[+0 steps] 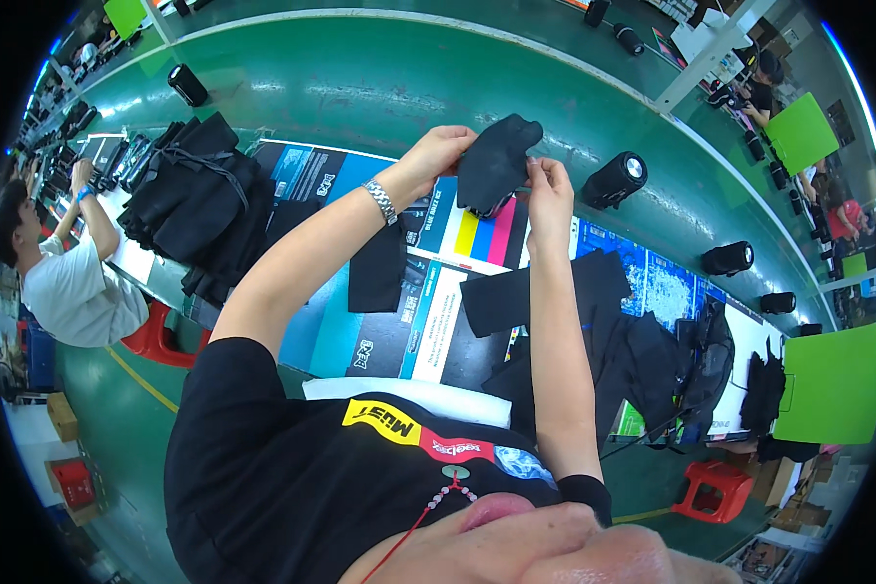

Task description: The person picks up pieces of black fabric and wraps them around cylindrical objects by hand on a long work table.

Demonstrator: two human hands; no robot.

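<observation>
Over the far part of the workbench, a piece of black cloth is spread between my two hands. My left hand pinches its left edge, and a metal-band watch sits on that wrist. My right hand has thumb and fingers closed on its right edge. Something dark shows just under the cloth's lower edge, too small to name. Right of my right hand stands a black cylindrical speaker. Below my hands lie flat black cloth pieces on printed cardboard.
A tall pile of black cloth rises on the left. More cloth and a black bag-like item lie at the right. Several speakers stand along the green conveyor belt. A co-worker sits at far left. Red stools stand below.
</observation>
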